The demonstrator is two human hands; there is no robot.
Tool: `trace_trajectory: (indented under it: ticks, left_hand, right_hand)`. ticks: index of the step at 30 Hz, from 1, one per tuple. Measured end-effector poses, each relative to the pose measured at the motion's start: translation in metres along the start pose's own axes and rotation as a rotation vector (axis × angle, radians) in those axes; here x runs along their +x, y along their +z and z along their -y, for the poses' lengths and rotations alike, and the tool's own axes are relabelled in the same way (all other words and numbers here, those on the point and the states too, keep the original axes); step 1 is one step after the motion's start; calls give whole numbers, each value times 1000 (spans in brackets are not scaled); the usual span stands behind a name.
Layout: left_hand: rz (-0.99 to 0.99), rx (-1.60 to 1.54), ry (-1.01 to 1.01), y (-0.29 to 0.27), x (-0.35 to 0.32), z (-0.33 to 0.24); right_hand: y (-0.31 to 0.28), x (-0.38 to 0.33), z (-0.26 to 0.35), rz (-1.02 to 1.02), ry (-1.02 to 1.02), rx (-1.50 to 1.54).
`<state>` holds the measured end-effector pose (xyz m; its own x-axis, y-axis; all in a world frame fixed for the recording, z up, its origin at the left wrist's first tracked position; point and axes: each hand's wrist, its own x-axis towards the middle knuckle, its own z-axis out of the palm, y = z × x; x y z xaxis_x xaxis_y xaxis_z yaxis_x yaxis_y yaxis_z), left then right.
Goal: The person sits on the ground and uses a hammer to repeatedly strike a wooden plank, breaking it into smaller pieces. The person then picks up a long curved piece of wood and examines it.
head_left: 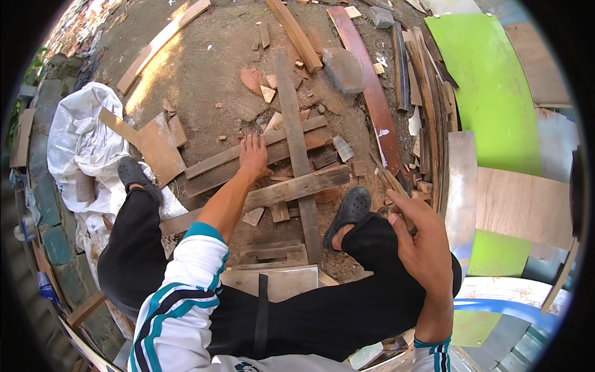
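My left hand (253, 156) reaches forward with its fingers stretched out, lying over a narrow wooden strip (211, 162) and the wider board behind it. A long grey plank (292, 127) crosses these pieces just right of that hand. Nearer to me, a weathered beam (297, 188) lies across the same plank. My right hand (423, 239) is raised above my right knee, its fingers curled around something brownish that is mostly hidden. A thin wooden stick (392, 180) shows just beyond those fingers; whether it is joined to the held thing I cannot tell.
Between my shoes lies a stack of short wood pieces (273, 254). A white sack (87, 130) and a plywood piece (160, 147) are at left. Rightward are a reddish-brown board (372, 93), stacked slats (427, 93) and a green panel (483, 80). A grey stone (344, 69) sits ahead.
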<state>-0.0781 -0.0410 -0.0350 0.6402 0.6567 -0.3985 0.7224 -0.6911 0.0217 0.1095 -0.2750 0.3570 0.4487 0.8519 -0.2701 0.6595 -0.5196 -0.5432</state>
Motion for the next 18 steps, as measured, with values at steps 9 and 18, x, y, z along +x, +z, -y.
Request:
trace_trajectory:
  ticks: [9,18]
  left_hand:
    - [160,-110,110,15,57,-1]
    - [40,-141,354,30,10,1]
  right_hand:
    - [-26,-2,-12,-142,142,5]
    - [-35,-14,-4,-158,141,20]
